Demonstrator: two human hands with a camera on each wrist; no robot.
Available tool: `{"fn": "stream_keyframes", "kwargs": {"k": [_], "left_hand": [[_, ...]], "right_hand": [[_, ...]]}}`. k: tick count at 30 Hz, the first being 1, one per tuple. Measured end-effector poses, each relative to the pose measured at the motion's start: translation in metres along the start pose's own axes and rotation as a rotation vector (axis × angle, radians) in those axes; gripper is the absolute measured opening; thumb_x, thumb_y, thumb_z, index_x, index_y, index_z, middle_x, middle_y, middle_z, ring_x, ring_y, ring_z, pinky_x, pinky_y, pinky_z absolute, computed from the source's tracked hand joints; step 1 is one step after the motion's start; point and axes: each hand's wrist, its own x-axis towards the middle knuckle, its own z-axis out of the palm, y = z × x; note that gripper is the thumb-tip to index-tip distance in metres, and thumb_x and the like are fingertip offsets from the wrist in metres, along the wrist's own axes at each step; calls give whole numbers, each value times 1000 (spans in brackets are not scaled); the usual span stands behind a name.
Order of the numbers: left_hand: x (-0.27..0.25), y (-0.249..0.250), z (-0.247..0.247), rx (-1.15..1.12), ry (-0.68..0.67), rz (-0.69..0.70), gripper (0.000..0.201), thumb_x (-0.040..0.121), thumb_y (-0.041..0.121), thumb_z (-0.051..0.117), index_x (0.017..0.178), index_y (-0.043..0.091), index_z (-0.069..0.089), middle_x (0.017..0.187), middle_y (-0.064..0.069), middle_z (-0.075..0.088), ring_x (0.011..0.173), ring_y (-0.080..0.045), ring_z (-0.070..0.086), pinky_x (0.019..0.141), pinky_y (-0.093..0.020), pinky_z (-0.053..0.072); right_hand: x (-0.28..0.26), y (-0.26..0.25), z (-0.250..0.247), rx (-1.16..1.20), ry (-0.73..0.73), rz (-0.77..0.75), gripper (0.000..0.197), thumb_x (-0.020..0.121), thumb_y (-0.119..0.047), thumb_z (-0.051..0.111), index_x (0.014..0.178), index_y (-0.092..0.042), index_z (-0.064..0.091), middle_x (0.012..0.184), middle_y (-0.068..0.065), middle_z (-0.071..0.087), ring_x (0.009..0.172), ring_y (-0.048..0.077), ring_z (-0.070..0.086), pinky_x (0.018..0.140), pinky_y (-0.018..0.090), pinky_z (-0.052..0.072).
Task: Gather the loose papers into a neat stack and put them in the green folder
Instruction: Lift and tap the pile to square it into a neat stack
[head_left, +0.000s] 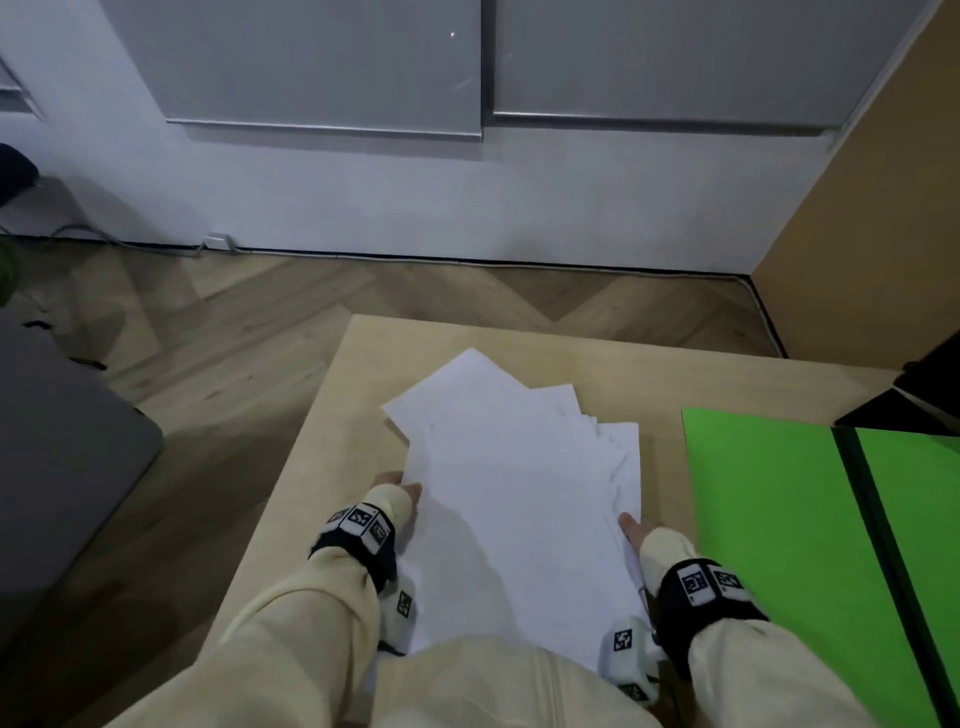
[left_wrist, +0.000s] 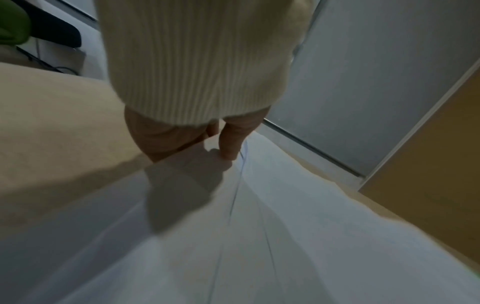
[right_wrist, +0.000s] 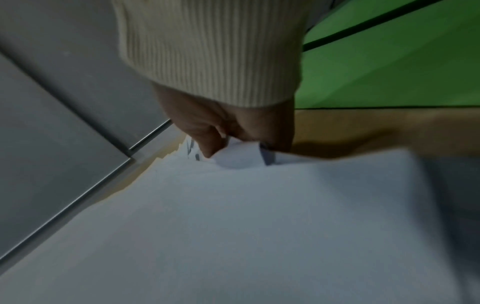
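A fanned, uneven pile of white papers (head_left: 519, 493) lies in the middle of the light wooden table (head_left: 623, 358). My left hand (head_left: 402, 486) grips the pile's left edge; in the left wrist view its thumb (left_wrist: 230, 144) lies on top of the papers (left_wrist: 259, 226). My right hand (head_left: 636, 527) pinches the right edge, and the right wrist view shows its thumb (right_wrist: 207, 142) over the sheets (right_wrist: 233, 216) with fingers curled at the edge. The green folder (head_left: 769, 519) lies open flat just right of the pile, also in the right wrist view (right_wrist: 389, 72).
A black object (head_left: 914, 400) sits at the table's far right, beside the folder. The table's left edge (head_left: 291, 467) drops to wooden floor, with a grey seat (head_left: 62, 467) further left. A wooden panel (head_left: 883, 234) stands at the right.
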Motion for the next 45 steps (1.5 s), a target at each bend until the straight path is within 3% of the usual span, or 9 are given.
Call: {"fn": "stream_keyframes", "kwargs": {"k": [5, 9, 12, 15, 18, 24, 29, 38, 45], "left_hand": [[13, -7, -1, -31, 3, 44, 38, 94, 8, 46, 131, 0, 50, 133, -19, 56, 121, -33, 54, 86, -25, 37], [19, -10, -1, -62, 7, 50, 41, 95, 8, 44, 135, 1, 46, 137, -18, 52, 125, -33, 51, 99, -28, 38], [22, -12, -1, -80, 12, 42, 42, 94, 7, 44, 135, 2, 46, 137, -17, 52, 126, -34, 50, 101, -29, 37], [24, -15, 1, -127, 29, 25, 41, 93, 4, 45, 134, 1, 48, 135, -19, 53, 124, -34, 51, 89, -23, 34], [27, -15, 0, -154, 19, -3, 41, 92, 3, 45, 132, 2, 50, 134, -18, 54, 123, -34, 52, 100, -31, 39], [30, -17, -3, -196, -26, -20, 41, 92, 6, 46, 132, 2, 51, 131, -17, 57, 121, -33, 54, 103, -35, 40], [29, -22, -2, -215, -18, -29, 40, 92, 8, 45, 131, 4, 52, 132, -16, 57, 121, -33, 54, 101, -33, 41], [21, -22, 6, -178, -26, -36, 52, 82, 11, 66, 132, 5, 52, 130, -12, 60, 118, -30, 58, 102, -34, 43], [20, -23, 10, -156, 0, -33, 52, 81, 12, 66, 131, 5, 53, 126, -10, 62, 114, -27, 60, 101, -30, 44]], "right_hand": [[12, 7, 8, 123, 105, -159, 46, 95, -8, 42, 141, -9, 40, 140, 15, 49, 127, 33, 47, 96, 28, 38], [5, -1, 9, -6, 8, -220, 30, 96, -25, 34, 110, -12, 57, 85, 13, 61, 85, 28, 58, 78, 28, 42], [4, -12, -5, 23, 184, -196, 31, 90, -10, 45, 119, -10, 54, 110, 15, 66, 102, 31, 62, 86, 30, 46], [4, -25, -11, 152, 378, -202, 18, 84, -4, 51, 99, -12, 51, 88, 11, 62, 91, 30, 63, 79, 32, 50], [0, -33, 2, 12, 182, -171, 23, 85, -12, 58, 107, -8, 54, 88, 7, 56, 83, 21, 52, 75, 29, 44], [5, -35, 27, 94, 101, -187, 43, 92, -17, 49, 130, 2, 43, 135, 21, 50, 123, 34, 51, 101, 39, 42], [11, -23, 28, 127, 281, -241, 7, 86, -6, 56, 86, -11, 51, 81, 9, 59, 79, 22, 56, 82, 36, 53], [-21, -38, 49, -261, 298, -96, 76, 63, -49, 77, 120, -10, 43, 130, 7, 44, 127, 27, 40, 98, 41, 39], [-19, -43, 46, -123, 218, 11, 93, 61, -35, 84, 131, -1, 34, 137, 15, 43, 125, 30, 48, 98, 35, 45]]}}
